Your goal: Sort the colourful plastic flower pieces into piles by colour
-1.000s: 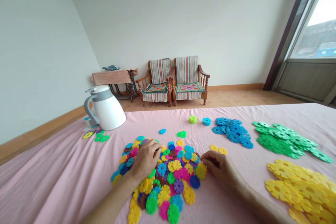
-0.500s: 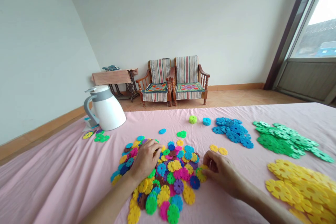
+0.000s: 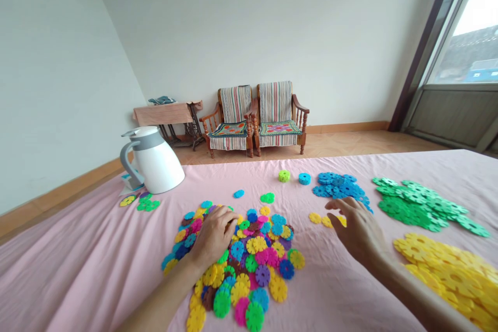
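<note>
My left hand (image 3: 215,233) lies over the left part of a mixed pile of colourful notched plastic discs (image 3: 261,276). Its fingers are curled together and the fingertips are turned away, so whatever they hold is hidden. Away from the pile, to its right, my right hand (image 3: 356,228) hovers with thumb and fingers apart and nothing between them. Just beyond its thumb, a short row of yellow discs (image 3: 315,217) lies on the pink cloth (image 3: 319,280). A heap of blue discs (image 3: 337,185) sits behind the right fingers, partly covered by them.
Green discs (image 3: 424,203) and yellow discs (image 3: 451,275) form heaps at the right. Two small disc stacks, one lime (image 3: 284,176) and one blue (image 3: 304,179), stand toward the back. A white jug (image 3: 160,166) stands at the left with a few discs (image 3: 148,205) before it.
My right hand has moved from the pile's right edge up and to the right, and its fingers have opened. Another yellow disc now shows in the row. The left hand stays over the pile.
</note>
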`<state>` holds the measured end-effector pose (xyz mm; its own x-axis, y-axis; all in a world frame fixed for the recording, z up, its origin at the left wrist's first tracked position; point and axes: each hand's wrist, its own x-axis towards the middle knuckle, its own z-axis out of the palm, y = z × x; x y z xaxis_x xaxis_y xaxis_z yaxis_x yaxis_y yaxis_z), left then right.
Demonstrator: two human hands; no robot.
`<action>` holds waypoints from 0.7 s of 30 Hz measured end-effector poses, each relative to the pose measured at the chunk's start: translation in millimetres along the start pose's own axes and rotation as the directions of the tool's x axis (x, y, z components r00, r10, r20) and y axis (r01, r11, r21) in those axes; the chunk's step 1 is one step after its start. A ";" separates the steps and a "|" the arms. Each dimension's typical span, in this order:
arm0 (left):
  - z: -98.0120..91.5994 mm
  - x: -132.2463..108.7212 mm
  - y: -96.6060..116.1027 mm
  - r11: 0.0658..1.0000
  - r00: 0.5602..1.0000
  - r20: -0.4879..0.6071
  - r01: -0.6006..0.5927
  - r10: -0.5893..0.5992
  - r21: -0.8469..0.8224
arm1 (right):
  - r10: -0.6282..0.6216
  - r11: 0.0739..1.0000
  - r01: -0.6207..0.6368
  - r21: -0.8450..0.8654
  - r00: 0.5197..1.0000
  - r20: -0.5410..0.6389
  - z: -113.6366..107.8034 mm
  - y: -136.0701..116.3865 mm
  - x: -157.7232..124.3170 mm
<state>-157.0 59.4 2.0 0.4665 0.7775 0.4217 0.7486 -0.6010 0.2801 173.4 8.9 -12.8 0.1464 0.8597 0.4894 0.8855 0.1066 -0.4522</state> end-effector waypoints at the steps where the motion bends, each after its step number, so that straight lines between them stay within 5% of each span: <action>1: 0.4 0.0 -0.5 1.000 1.000 0.002 0.000 0.000 -0.002 | -0.031 0.999 0.031 0.030 0.999 0.029 -1.0 -5.4 -1.9; 7: 2.0 0.1 -2.1 1.000 1.000 0.001 0.000 0.000 -0.011 | -0.258 0.927 0.115 0.357 0.886 0.386 3.1 -47.8 -27.5; 21: 1.8 0.8 -1.2 1.000 1.000 0.001 -0.006 0.006 -0.003 | -0.152 0.914 -0.055 0.403 0.873 0.464 5.3 -49.9 -25.1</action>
<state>-156.7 61.2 0.4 0.4714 0.7744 0.4220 0.7445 -0.6060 0.2803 123.2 -15.3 -6.4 -0.2114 0.9658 0.1503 0.6232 0.2516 -0.7404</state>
